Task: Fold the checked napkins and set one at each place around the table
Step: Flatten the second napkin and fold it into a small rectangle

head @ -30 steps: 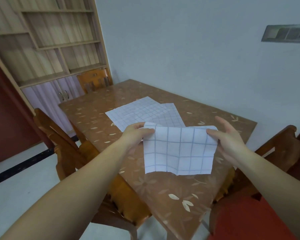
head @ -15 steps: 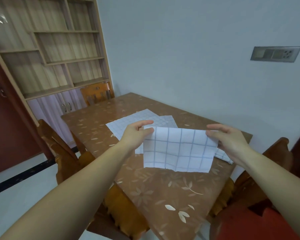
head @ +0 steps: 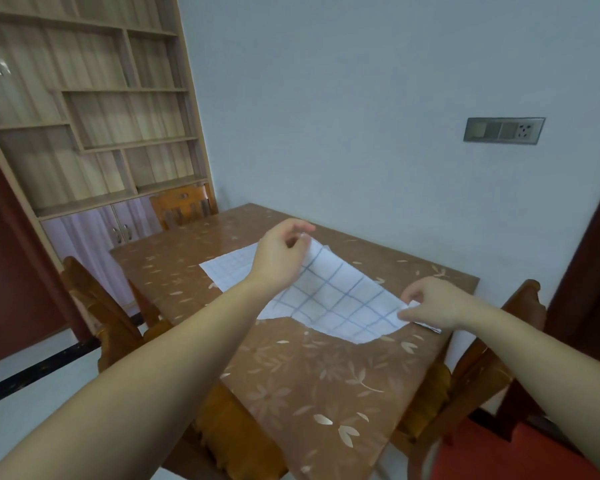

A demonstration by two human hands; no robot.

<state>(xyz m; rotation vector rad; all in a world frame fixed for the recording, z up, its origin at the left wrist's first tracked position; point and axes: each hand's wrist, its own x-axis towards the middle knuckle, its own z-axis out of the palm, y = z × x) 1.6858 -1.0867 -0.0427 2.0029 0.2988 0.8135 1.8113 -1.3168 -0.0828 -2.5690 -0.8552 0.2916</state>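
White cloth with thin blue checks, the napkin (head: 336, 296) is stretched slantwise just above the desk (head: 309, 375); whether its sagging near edge touches cannot be told. The left hand (head: 281, 258) pinches the far corner and the right hand (head: 433, 303) the near one, with curled fingers (head: 416, 292) partly hidden by cloth. Other napkins (head: 231, 271) lie flat behind, half covered by the left forearm. Half a second ago the held napkin hung level. The desk has a brown leaf-patterned cover; wooden chairs (head: 184, 206) surround it, with shelves (head: 84, 133) beyond.
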